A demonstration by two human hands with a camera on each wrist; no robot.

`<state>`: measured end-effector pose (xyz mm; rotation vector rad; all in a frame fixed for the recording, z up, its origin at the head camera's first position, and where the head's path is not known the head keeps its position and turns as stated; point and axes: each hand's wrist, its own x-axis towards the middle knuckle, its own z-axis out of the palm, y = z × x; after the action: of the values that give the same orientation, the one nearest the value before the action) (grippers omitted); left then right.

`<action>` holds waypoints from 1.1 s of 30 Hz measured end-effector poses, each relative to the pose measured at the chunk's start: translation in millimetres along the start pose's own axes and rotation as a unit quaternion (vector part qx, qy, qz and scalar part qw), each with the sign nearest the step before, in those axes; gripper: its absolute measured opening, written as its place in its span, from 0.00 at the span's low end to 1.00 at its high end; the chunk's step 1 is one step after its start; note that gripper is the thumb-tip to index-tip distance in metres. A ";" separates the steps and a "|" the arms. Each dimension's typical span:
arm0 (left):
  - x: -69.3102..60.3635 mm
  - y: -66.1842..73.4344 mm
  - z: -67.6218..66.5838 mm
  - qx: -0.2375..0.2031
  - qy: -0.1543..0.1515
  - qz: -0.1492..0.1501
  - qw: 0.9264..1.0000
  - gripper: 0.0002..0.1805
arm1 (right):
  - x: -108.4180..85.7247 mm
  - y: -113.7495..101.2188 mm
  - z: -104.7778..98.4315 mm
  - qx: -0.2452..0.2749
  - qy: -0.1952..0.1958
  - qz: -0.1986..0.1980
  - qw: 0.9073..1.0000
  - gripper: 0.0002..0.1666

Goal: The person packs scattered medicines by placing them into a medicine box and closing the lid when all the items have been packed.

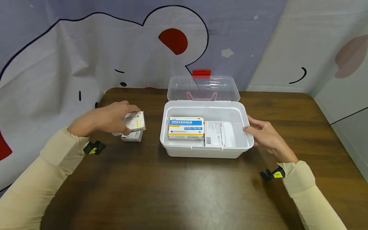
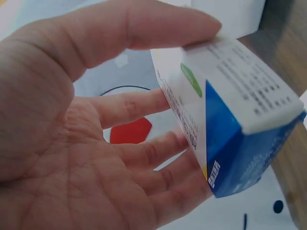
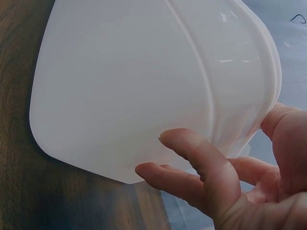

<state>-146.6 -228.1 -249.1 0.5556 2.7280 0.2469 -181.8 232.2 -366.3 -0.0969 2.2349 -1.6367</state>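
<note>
My left hand (image 1: 104,118) pinches a small white medicine box between thumb and fingers. In the left wrist view this medicine box (image 2: 225,105) shows blue panels, a green mark and fine print. In the head view, white medicine cartons (image 1: 134,121) lie by the fingers, one above another (image 1: 132,137), and the hand partly covers them. My right hand (image 1: 265,137) grips the right end of a white plastic storage box (image 1: 178,151), thumb at the rim and fingers along the outer wall. Inside it lie a blue-and-white capsule box (image 1: 186,127) and a white printed carton (image 1: 214,132).
The storage box's clear lid (image 1: 224,88) stands folded back behind it, with a red latch (image 1: 201,73) and a pink handle (image 1: 202,96). Everything rests on a dark wooden table (image 1: 184,191). A patterned cloth (image 1: 115,48) hangs at the table's back and left.
</note>
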 end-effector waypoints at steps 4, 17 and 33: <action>8.1 9.6 -8.2 0.004 0.002 0.009 1.000 0.37 | 0.0 -0.3 -0.6 0.003 -0.001 0.001 1.000 0.40; 52.8 38.2 -14.9 0.018 0.001 0.043 0.999 0.38 | 0.0 -0.2 0.8 0.026 -0.004 0.000 1.000 0.40; 115.0 79.7 6.7 0.035 -0.029 0.067 0.997 0.38 | -2.7 2.1 2.2 0.006 0.007 0.007 1.000 0.40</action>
<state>-215.8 -108.3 -270.8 0.7538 2.6552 0.1646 -178.2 231.5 -368.1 -0.0667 2.2309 -1.6474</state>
